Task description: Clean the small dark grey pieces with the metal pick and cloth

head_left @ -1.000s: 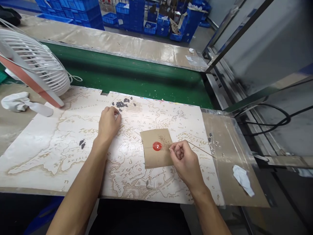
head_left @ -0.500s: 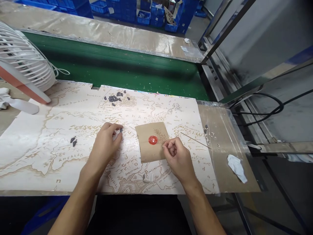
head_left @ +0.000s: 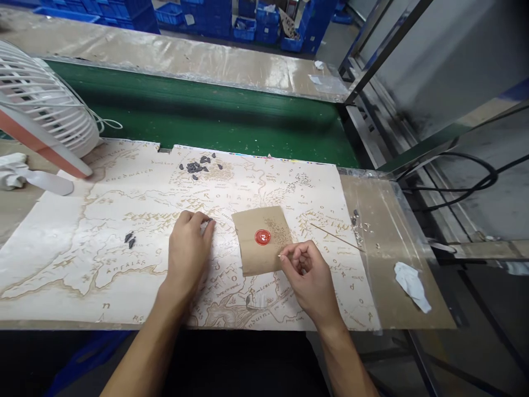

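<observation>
My left hand (head_left: 190, 248) rests on the map-printed sheet (head_left: 103, 264), its thumb and fingers pinched round a small dark grey piece (head_left: 205, 223) that is mostly hidden. To its right lies a square of brown cardboard (head_left: 250, 262) with a glossy red blob (head_left: 263, 237) in the middle and tiny brown specks (head_left: 278, 230) beside it. My right hand (head_left: 308, 270) is at the cardboard's lower right edge, thumb and fingertips closed on a tiny pale thing (head_left: 280, 255) whose kind I cannot make out.
Dark chips lie in a pile (head_left: 198, 165) and a small group (head_left: 130, 240). A thin stick (head_left: 336, 237), pale bits (head_left: 301, 181) and a crumpled tissue (head_left: 412, 286) are on the right. A white fan (head_left: 61, 116) and bottle (head_left: 52, 183) stand left; a green belt (head_left: 206, 116) runs behind.
The view has shifted slightly. My left fingers have closed further over the dark piece, which shows less. My right hand has drawn slightly away from the red blob.
</observation>
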Motion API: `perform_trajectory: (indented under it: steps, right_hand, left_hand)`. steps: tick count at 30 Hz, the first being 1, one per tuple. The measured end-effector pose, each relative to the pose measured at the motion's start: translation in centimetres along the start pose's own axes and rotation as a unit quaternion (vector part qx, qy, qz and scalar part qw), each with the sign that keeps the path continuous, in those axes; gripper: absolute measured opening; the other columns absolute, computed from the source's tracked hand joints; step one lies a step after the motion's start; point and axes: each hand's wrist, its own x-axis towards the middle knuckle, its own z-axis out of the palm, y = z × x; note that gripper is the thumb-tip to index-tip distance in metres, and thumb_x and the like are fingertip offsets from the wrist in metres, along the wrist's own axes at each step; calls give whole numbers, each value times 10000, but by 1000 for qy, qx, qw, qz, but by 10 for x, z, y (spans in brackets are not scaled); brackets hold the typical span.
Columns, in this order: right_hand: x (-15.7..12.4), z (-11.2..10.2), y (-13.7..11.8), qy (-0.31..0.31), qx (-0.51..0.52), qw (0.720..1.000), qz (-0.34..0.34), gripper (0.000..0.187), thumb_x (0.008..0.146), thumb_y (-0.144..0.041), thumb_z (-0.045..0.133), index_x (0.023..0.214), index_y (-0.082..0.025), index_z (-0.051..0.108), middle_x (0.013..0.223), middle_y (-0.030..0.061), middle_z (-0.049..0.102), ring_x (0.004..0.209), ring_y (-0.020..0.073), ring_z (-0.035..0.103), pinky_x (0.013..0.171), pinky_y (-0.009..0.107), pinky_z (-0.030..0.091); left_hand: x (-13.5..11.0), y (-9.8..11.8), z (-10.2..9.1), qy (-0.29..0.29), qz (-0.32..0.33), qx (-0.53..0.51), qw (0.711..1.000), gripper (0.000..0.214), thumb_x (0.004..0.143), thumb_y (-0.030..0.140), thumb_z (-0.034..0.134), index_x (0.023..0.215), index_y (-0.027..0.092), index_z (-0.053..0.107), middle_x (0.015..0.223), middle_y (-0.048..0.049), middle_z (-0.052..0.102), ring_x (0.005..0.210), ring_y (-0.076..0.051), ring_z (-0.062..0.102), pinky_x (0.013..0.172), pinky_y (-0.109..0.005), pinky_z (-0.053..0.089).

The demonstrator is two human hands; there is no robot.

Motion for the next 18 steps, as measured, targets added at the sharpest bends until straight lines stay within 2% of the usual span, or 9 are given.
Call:
perform_trajectory:
  steps: [4, 6, 8, 10, 12, 14, 18]
  right_hand:
    - [-4, -2, -2, -2, 9, 1000, 7, 304, 1039, -285, 745, 892, -280, 479, 998, 31, 763, 703, 157, 538, 653, 323, 477]
    - [-6, -3, -6, 5, 23, 1000, 3, 310, 1040, -277, 760, 896, -280, 485, 1003, 24, 759, 731, 160, 563, 674, 324, 490]
    - [-8, -3, -12, 9, 55, 998, -7, 312, 1042, -265, 775, 907, -281, 494, 1009, 18, 752, 799, 171, 622, 729, 329, 524]
    - [-10, -1, -20, -9, 104, 994, -15, 303, 1048, -251, 786, 929, -284, 510, 1015, 9, 741, 879, 183, 688, 798, 338, 566]
    - [-11, 1, -29, -39, 157, 987, -12, 281, 1067, -248, 783, 954, -287, 528, 1027, 0, 737, 931, 188, 739, 861, 351, 607]
    - [-12, 4, -36, -58, 196, 979, -9, 266, 1082, -246, 781, 971, -289, 543, 1038, -7, 742, 959, 188, 772, 909, 362, 638]
    - [-13, 7, -44, -58, 228, 972, -17, 256, 1084, -243, 797, 984, -291, 566, 1054, 2, 763, 1034, 208, 799, 951, 377, 672]
  left_hand:
    - [-2, 0, 3, -2, 24, -37, 999, 184, 1082, 265, 571, 1017, 232, 740, 1060, -117, 714, 985, -324, 706, 909, -497, 594]
    - [-6, 1, -1, -18, 26, -83, 996, 149, 1073, 277, 613, 1003, 235, 737, 1064, -104, 739, 989, -306, 717, 932, -491, 591]
    - [-12, 5, -7, -59, -1, -179, 982, 120, 1048, 329, 702, 997, 239, 762, 1044, -85, 792, 970, -283, 747, 930, -472, 605]
    - [-22, 15, -13, -121, -47, -312, 941, 151, 1004, 391, 807, 1004, 240, 797, 993, -68, 837, 913, -258, 778, 875, -433, 632]
    - [-32, 28, -19, -184, -86, -427, 881, 195, 956, 411, 888, 1000, 237, 813, 903, -51, 843, 826, -231, 788, 791, -385, 647]
    - [-42, 41, -23, -221, -112, -494, 833, 198, 925, 386, 934, 975, 236, 814, 826, -30, 824, 761, -205, 776, 731, -342, 638]
    - [-50, 58, -22, -251, -142, -550, 784, 201, 927, 390, 954, 941, 231, 832, 795, -20, 801, 759, -180, 754, 718, -301, 624]
